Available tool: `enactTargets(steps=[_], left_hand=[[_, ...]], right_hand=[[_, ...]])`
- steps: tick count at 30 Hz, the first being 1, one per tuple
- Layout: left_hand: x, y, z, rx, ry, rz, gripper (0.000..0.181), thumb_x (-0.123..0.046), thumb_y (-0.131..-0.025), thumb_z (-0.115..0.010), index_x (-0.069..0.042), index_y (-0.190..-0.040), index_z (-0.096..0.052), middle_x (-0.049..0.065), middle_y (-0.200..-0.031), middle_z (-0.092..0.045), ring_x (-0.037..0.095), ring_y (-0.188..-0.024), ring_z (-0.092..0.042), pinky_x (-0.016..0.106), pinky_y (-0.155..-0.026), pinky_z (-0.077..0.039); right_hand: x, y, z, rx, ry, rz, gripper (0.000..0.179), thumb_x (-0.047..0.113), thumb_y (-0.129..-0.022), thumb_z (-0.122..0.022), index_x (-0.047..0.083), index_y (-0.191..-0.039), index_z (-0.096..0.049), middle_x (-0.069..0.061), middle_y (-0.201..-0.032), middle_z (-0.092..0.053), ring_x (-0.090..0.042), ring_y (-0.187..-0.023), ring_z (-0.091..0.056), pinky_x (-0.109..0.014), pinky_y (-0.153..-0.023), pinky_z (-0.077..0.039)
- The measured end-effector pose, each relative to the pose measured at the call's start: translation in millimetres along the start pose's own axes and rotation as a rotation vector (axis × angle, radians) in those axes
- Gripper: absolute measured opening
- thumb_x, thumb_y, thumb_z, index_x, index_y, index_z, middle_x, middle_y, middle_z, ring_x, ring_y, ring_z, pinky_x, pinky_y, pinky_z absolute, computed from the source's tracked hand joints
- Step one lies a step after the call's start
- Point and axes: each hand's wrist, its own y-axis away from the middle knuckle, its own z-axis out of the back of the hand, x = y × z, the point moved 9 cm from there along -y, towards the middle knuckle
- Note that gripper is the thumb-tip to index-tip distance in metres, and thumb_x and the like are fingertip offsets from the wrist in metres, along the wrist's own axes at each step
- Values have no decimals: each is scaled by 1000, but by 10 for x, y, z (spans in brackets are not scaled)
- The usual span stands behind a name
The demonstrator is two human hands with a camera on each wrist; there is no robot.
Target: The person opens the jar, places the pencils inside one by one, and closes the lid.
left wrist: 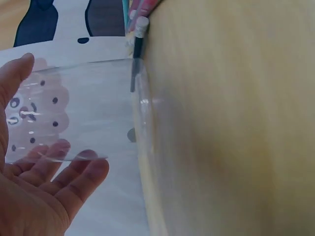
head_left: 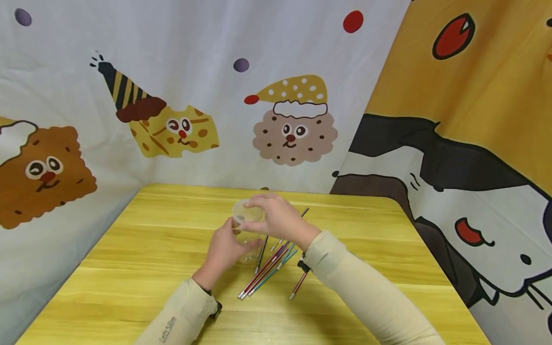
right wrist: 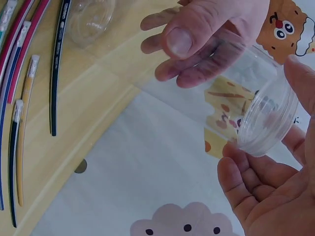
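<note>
A clear plastic jar (left wrist: 98, 108) stands upright on the table, and my left hand (head_left: 226, 247) holds it round its side. Thumb and fingers lie on opposite sides of the see-through wall in the left wrist view. At the top of the jar, my right hand (head_left: 278, 218) grips the clear round lid (right wrist: 268, 118) between thumb and fingers. The lid sits at the jar's mouth. Several pencils (head_left: 269, 270) with white eraser ends lie in a loose bunch just right of the jar. Closest to its base is a black pencil (right wrist: 58, 69).
The yellow wood-grain table (head_left: 164, 239) carries everything. A red pencil (head_left: 297, 286) lies apart under the right forearm. Behind the table hangs a white curtain (head_left: 181, 57) with cartoon prints, and a yellow printed cloth (head_left: 496, 96) hangs at the right.
</note>
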Motion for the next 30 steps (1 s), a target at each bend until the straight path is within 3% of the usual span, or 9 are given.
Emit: enactTargets(steps=[16, 22, 30], left_hand=[[83, -7, 11, 34, 14, 50, 75, -53, -68, -87, -26, -131, -55, 2, -132, -64, 32, -115, -65, 47, -92, -57], [118, -12, -9, 60, 53, 87, 78, -51, -66, -89, -26, -132, -55, 1, -133, -63, 31, -119, -63, 48, -95, -56], [149, -4, -13, 85, 107, 115, 81, -50, -65, -90, -28, -135, -54, 0, -136, -61, 31, -122, -61, 48, -97, -55]], right_hand=[[4, 7, -36, 32, -73, -38, 54, 53, -85, -72, 20, -128, -63, 3, -128, -66, -16, -115, -61, -34, -94, -54], [-42, 20, -45, 24, -151, -86, 66, 50, -84, -74, 19, -138, -50, 2, -119, -63, -13, -98, -60, -29, -77, -54], [-28, 25, -71, 41, -197, -45, 66, 44, -86, -71, 19, -141, -46, 1, -120, -60, -14, -99, -58, -26, -75, -53]])
